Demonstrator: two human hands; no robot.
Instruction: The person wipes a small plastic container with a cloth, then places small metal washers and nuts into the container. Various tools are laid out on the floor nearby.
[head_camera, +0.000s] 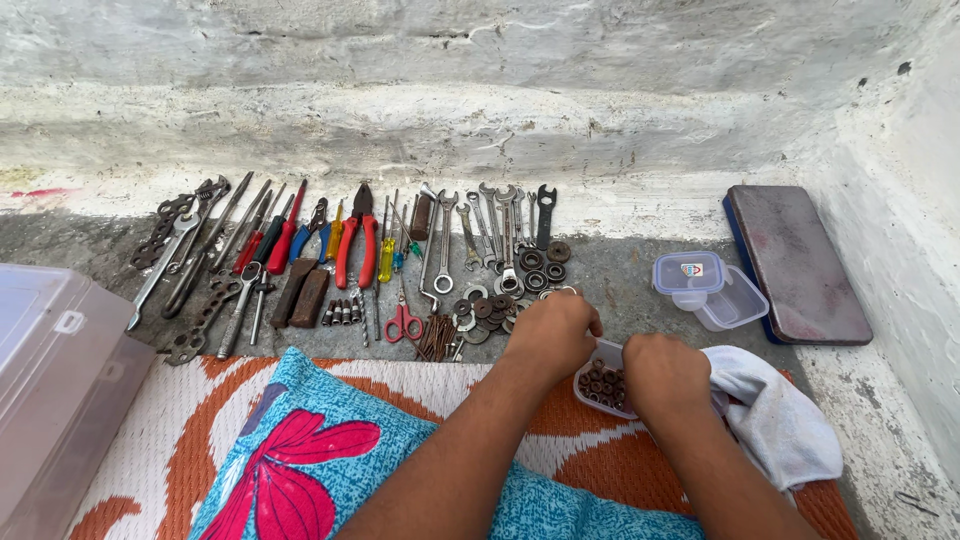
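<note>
— From the head view, where are the hands?
— Left hand (555, 335) and right hand (662, 375) curl at the small tub of rusty washers (603, 384) on the mat (600, 455).
— Fingers?
— Bent inward; grip hidden, can't tell.

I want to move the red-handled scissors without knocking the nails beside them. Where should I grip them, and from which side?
Take the red-handled scissors by the finger loops, coming from the mat side. They lie flat and closed, loops nearest the person, blades pointing towards the wall. The nails lie close on the right, so approaching from the near-left looks safest.
</note>
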